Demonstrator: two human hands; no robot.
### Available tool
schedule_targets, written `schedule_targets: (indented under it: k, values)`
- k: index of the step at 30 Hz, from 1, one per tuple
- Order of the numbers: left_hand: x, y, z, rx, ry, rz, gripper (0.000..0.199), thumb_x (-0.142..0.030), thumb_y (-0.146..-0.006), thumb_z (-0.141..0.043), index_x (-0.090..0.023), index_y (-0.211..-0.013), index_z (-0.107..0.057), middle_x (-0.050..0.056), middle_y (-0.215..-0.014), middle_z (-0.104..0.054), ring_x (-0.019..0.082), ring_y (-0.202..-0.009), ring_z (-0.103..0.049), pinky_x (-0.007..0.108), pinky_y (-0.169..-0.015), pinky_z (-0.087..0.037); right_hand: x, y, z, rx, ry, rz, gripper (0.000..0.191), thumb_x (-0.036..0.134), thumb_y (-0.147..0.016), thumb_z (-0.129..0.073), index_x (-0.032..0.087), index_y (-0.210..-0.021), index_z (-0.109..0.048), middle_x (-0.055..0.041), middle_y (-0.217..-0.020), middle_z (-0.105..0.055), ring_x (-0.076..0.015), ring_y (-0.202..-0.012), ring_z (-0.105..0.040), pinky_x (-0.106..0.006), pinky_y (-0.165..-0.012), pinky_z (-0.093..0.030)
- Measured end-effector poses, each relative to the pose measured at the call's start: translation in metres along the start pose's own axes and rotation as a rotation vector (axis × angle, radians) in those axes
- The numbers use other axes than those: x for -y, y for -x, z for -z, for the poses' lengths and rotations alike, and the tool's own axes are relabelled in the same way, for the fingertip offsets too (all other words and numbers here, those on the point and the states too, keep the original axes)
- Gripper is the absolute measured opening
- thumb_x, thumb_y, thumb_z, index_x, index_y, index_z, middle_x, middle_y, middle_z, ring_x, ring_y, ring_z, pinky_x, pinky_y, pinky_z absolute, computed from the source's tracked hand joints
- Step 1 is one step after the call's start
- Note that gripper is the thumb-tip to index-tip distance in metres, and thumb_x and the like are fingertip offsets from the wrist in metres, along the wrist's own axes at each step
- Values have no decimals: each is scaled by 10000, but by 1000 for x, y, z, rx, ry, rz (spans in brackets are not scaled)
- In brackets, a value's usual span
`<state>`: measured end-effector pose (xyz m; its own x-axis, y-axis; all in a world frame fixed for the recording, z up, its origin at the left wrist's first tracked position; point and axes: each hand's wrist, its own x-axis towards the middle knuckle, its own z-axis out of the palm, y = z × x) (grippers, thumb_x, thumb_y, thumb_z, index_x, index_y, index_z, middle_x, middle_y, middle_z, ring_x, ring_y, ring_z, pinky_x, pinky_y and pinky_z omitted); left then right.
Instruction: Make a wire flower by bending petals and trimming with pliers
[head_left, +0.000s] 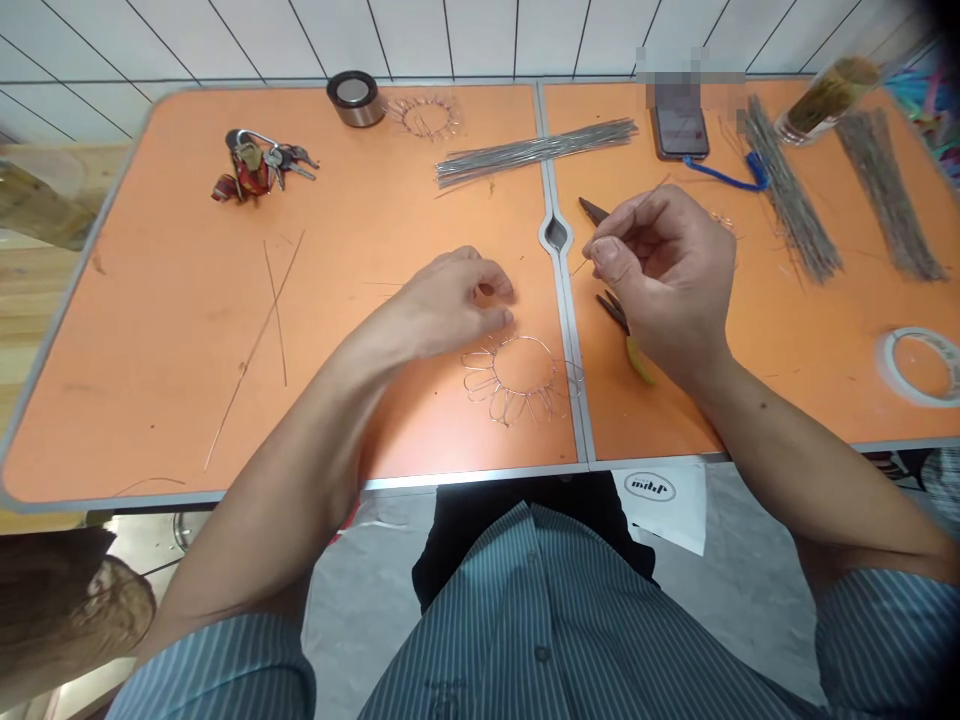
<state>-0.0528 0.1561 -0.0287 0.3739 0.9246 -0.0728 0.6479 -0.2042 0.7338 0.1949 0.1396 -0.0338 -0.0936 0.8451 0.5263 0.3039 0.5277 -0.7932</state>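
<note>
My left hand [454,305] hovers low over the orange table, thumb and fingers curved and apart, with nothing visible between them. Just below its fingertips lies a wire ring [496,384] with petal-like loops around it. My right hand [667,275] is raised to the right of the table seam, thumb and forefinger pinched on a thin wire [579,267]. Beneath that hand are pliers with a yellow handle [637,360], partly covered. The dark tip of another tool [592,210] pokes out behind the fingers; the rest of it is hidden.
Wire bundles [536,152] lie at the back and right. Also around are a tape roll [355,100], another looped ring [424,118], keys [277,160], a phone [680,130], a jar [829,98] and white tape [892,365]. Loose wires [255,345] cross at left.
</note>
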Motion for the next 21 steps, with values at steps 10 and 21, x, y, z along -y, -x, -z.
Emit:
schedule_targets:
  k: [10,21]
  values:
    - [15,-5,-6,214,-137,-144,112,-220,-779,-728,-213,-867,-796,84,-984,-748,301,-1113,-643,456,-1011,-512,5,-6,7,390,-258,-523,235,309,-897,-913,240,-832,-698,-9,-752,-693,-159,-704,-632,-314,-657,-551]
    - [-1,0,0,291,86,-53,70,-242,-791,-694,-212,-773,-755,48,-916,-763,214,-892,-694,385,-896,-551,-4,-3,7,570,-114,-547,151,212,-922,-843,219,-824,-728,9,-728,-689,-136,-672,-585,-290,-610,-442]
